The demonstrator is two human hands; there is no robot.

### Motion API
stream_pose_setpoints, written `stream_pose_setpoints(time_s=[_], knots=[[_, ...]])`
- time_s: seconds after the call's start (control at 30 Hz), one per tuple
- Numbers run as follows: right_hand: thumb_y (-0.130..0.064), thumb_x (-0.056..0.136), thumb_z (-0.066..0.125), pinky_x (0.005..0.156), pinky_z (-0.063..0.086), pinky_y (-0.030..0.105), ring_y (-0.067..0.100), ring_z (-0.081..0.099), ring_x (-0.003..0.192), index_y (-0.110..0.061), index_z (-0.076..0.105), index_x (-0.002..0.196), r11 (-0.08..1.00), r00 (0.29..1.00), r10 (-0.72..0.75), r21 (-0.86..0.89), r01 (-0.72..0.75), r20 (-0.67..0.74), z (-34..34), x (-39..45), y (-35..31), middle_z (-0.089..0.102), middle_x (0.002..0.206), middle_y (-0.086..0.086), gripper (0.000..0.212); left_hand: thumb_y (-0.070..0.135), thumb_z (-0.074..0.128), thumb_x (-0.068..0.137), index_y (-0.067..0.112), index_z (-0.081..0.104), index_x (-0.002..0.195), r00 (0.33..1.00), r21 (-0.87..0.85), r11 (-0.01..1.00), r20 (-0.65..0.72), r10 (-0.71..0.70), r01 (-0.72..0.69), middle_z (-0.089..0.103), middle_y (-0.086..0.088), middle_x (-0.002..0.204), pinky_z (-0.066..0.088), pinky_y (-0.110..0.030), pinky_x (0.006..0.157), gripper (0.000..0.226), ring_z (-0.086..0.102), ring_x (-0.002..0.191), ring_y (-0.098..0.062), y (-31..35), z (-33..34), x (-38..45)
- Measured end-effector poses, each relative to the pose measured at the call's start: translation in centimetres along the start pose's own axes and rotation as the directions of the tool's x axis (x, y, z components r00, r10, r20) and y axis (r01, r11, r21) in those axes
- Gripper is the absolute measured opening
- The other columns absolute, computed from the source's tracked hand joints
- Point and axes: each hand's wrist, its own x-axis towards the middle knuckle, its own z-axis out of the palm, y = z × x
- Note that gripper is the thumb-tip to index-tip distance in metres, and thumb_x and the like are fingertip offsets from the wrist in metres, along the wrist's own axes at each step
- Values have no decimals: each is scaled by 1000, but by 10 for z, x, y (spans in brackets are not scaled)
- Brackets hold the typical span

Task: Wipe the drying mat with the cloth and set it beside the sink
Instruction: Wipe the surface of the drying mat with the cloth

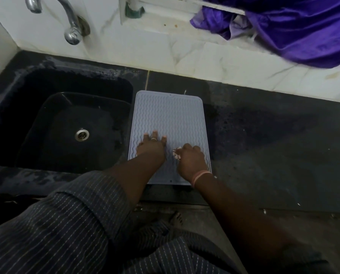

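A pale blue-grey drying mat (170, 117) with wavy ridges lies flat on the dark counter, just right of the sink (36, 91). My left hand (152, 145) presses flat on the mat's near left part, fingers spread. My right hand (190, 155) is curled round a small bunched cloth (176, 153), white with a pattern, and holds it down on the mat's near right part. Most of the cloth is hidden under the fingers.
The black sink has a metal drain (82, 134) and a chrome tap (72, 22) on the white tiled wall above it. Purple fabric (295, 30) hangs at the top right. The dark counter (273, 139) stretches right of the mat. Its front edge is near my body.
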Motion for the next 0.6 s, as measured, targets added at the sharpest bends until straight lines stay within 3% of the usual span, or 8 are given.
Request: stream_pose_setpoints(time_s=[0.2, 0.33, 0.4, 0.47, 0.53, 0.6], knots=[[-22, 91, 63, 88, 44, 36, 33, 53, 110, -16, 67, 126, 999, 998, 52, -8, -52, 33, 9, -43, -9, 58, 120, 8, 35, 43, 59, 102, 30, -5, 165, 1000, -3, 1000, 8, 21, -21, -15, -7, 172, 9, -55, 127, 91, -11, 157, -39, -4, 6, 6], [-14, 87, 64, 92, 49, 38, 35, 54, 111, -8, 69, 123, 992, 988, 122, 30, -125, 92, 9, -60, -14, 58, 119, 12, 36, 44, 58, 102, 29, -6, 165, 999, -2, 999, 6, 46, -46, -16, -9, 171, 8, -56, 127, 91, -11, 157, -40, -7, 8, 7], [-12, 85, 66, 94, 51, 38, 34, 57, 109, -4, 70, 113, 985, 980, 152, 57, -161, 130, 8, -64, -17, 62, 116, 12, 30, 43, 55, 104, 28, -7, 165, 998, -4, 998, -11, 57, -57, -15, -10, 171, 7, -56, 127, 88, -11, 157, -40, -8, 11, 6], [-10, 86, 65, 89, 54, 38, 32, 63, 98, -2, 69, 91, 976, 972, 153, 124, -177, 180, 5, -63, -16, 67, 101, 13, 10, 41, 53, 105, 26, -5, 165, 996, -10, 997, -53, 72, -72, -13, -11, 172, 6, -57, 127, 85, -10, 157, -41, -9, 15, 2], [-13, 91, 65, 79, 55, 41, 31, 65, 81, -2, 60, 67, 944, 962, 153, 254, -210, 225, -1, -57, -11, 65, 77, 13, 27, 36, 49, 106, 23, -2, 166, 990, -31, 995, -109, 87, -91, -11, -15, 171, 5, -58, 126, 79, -9, 156, -44, -9, 20, -3], [-26, 86, 66, 74, 54, 39, 28, 66, 78, 6, 63, 66, 887, 965, 208, 386, -254, 156, -10, -47, -1, 69, 76, 17, 38, 29, 46, 107, 21, 1, 166, 984, -81, 989, -141, 109, -121, -12, -17, 171, 2, -58, 126, 75, -12, 156, -44, -4, 20, -8]])
